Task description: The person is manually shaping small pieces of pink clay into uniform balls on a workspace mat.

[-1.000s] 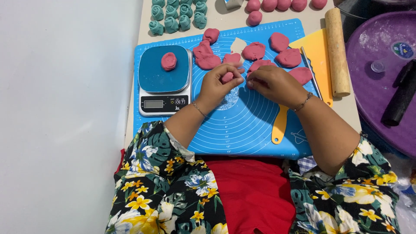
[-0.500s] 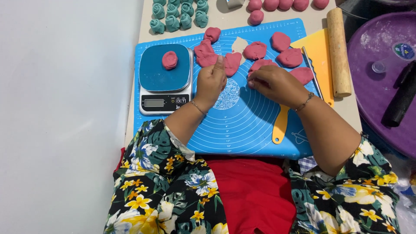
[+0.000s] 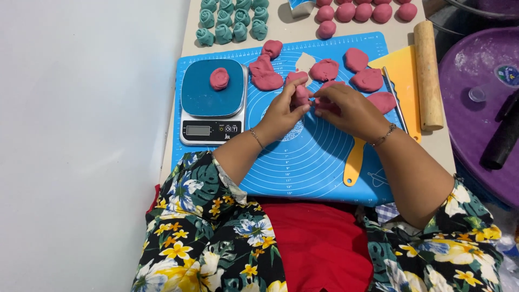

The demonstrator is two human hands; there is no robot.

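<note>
Both hands meet over the blue mat [image 3: 319, 162]: the left hand [image 3: 284, 111] pinches a pink dough piece [image 3: 300, 95] between thumb and fingers, and the right hand [image 3: 346, 108] grips its other side. Pulled unevenly, the soft dough could tear or smear. The kitchen scale [image 3: 212, 103], just left of the left hand, carries another lump.

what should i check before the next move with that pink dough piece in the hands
1. Grip: left hand and right hand both pinch the small pink dough piece above the blue silicone mat: ok.
2. Scale pan free: the blue digital kitchen scale already carries a round pink dough lump: not ok.
3. Scale reading: display too small to read: cannot tell.
4. Supply: flattened pink dough chunks lie on the mat near the hands: ok.
5. Tools clear: wooden rolling pin and yellow plastic scraper lie aside at the right: ok.
</note>
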